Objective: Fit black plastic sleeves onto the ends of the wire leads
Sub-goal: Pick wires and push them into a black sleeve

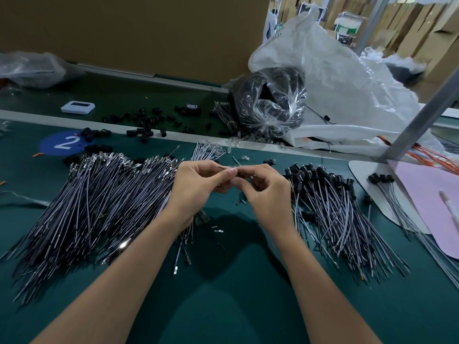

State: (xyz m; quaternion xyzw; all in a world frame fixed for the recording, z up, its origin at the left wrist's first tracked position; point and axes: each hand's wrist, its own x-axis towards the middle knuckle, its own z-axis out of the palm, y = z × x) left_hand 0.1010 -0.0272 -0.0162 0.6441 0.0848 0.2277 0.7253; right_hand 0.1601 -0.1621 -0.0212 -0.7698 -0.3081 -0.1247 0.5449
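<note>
My left hand (pixel 198 184) and right hand (pixel 265 192) are held together just above the table (pixel 236 289). Both have their fingers curled in, pinching a single thin wire lead (pixel 224 167) that bridges the small gap between the thumbs. Something dark sits inside my right fingers, but I cannot tell whether it is a sleeve already going on or only the lead itself, so I judge this one as mid-fit at best. Just right of my right hand lies the pile of finished leads (pixel 330 209), each with a black sleeve at its far end, and a smaller bunch of finished ones (pixel 383 181) lies farther right, beside a pink sheet (pixel 427 194). Left of my left hand is the heap of bare leads (pixel 99 194), its metal tips uncapped. It looks clearly larger than the finished pile, so I reckon well under half the job is done. Farther back, loose black sleeves (pixel 144 120) are scattered across the table, near a clear bag of black parts (pixel 270 105), so supply looks ample.
</note>
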